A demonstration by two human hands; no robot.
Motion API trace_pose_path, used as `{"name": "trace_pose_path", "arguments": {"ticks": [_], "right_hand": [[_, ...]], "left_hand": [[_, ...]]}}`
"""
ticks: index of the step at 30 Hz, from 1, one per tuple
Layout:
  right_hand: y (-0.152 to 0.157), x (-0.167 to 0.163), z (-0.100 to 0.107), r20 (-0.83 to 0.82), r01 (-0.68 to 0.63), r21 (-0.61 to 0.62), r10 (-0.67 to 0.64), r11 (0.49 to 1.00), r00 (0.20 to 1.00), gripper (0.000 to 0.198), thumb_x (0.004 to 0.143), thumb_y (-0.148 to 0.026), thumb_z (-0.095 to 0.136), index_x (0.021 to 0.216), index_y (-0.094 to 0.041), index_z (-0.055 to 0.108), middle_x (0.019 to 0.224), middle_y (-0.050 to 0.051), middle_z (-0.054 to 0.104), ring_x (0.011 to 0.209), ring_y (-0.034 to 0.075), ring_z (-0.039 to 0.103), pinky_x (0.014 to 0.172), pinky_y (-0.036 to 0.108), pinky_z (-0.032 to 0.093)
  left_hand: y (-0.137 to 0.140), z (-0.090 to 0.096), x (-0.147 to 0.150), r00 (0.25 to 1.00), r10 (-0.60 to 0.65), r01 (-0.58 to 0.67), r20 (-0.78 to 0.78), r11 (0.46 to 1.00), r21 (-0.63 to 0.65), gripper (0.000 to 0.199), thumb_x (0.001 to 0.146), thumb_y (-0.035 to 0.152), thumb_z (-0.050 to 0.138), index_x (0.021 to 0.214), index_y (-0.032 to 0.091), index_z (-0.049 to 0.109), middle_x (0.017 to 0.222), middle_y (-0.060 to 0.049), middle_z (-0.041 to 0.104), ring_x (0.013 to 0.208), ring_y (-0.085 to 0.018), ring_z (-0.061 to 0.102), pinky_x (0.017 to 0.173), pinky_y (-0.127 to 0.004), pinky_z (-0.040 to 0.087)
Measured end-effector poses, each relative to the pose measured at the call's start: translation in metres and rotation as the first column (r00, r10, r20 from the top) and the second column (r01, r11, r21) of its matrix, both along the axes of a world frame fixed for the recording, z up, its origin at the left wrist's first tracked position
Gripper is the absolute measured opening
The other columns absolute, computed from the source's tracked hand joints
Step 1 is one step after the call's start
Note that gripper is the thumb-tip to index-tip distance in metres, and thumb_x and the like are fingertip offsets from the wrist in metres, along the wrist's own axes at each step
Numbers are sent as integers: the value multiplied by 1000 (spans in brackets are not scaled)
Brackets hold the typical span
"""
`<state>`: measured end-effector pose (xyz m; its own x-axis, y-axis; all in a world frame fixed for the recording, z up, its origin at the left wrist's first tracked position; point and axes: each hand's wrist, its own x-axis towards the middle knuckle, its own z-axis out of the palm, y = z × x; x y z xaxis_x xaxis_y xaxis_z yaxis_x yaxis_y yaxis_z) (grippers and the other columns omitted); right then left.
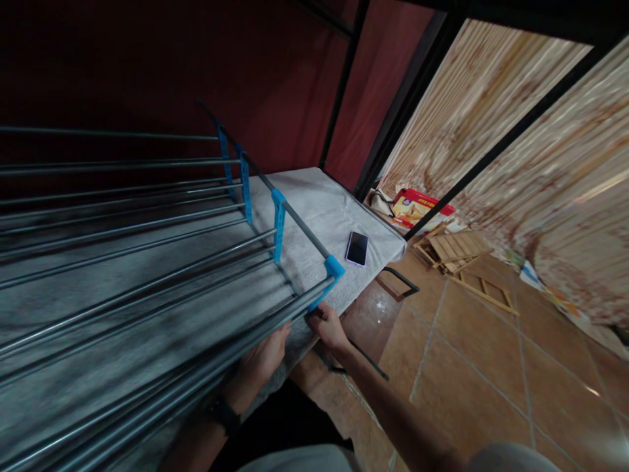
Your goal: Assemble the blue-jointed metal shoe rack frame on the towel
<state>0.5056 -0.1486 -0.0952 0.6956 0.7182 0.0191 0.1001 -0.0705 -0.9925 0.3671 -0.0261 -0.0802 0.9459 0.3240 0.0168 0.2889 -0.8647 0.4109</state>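
Observation:
A rack (pixel 196 190) of grey metal tubes with blue plastic connectors lies across the bed on the left. At its near corner is a blue corner connector (pixel 334 267). My right hand (pixel 328 328) is closed at the lower end of this connector, its fingertips partly hidden. My left hand (pixel 265 354), with a dark watch on its wrist, is just to the left, under the near metal tubes (pixel 216 357). Its fingers are curled at a tube and partly covered by it.
A phone (pixel 357 248) lies on the grey bed cover (pixel 319 196) beyond the rack. Black metal posts (pixel 344 85) rise at the bed's far end. On the tiled floor (pixel 457 367) are a folded wooden stool (pixel 459 251) and a red and yellow box (pixel 417 208), near a patterned curtain (pixel 491 124).

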Motion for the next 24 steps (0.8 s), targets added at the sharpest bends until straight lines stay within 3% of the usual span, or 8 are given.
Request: {"name": "trace_pose_path", "arguments": {"ticks": [9, 16, 20, 24], "right_hand": [[-2, -1, 3, 12, 35, -32, -35, 999, 999, 30, 62, -20, 49, 88, -19, 64, 89, 2, 64, 90, 22, 58, 88, 34, 46], [-11, -6, 10, -77, -8, -71, 3, 997, 997, 25, 69, -27, 56, 91, -17, 63, 91, 4, 65, 88, 21, 55, 85, 33, 44], [-17, 3, 6, 2, -57, -146, 58, 988, 998, 28, 71, -32, 60, 94, -17, 65, 89, 4, 66, 86, 21, 56, 82, 34, 44], [-25, 11, -1, 50, -69, -220, 82, 973, 995, 29, 71, -33, 61, 95, -17, 66, 91, 5, 67, 85, 21, 57, 79, 33, 44]], "left_hand": [[-5, -2, -1, 999, 26, -26, -37, 1000, 1, 36, 100, 20, 36, 125, 15, 62, 120, -15, 67, 106, -29, 66, 94, -40, 52], [-21, 6, -9, 993, 75, -83, -86, 993, -84, 47, 95, 9, 40, 140, 22, 48, 119, -13, 67, 102, -24, 67, 92, -37, 52], [-24, 9, -11, 988, 101, -113, -119, 989, -92, 45, 90, 8, 44, 130, 26, 54, 100, -5, 71, 94, -22, 68, 85, -33, 54], [-27, 14, -14, 985, 120, -130, -125, 988, -78, 41, 89, 11, 47, 127, 24, 55, 96, -5, 70, 90, -22, 68, 78, -31, 54]]}}
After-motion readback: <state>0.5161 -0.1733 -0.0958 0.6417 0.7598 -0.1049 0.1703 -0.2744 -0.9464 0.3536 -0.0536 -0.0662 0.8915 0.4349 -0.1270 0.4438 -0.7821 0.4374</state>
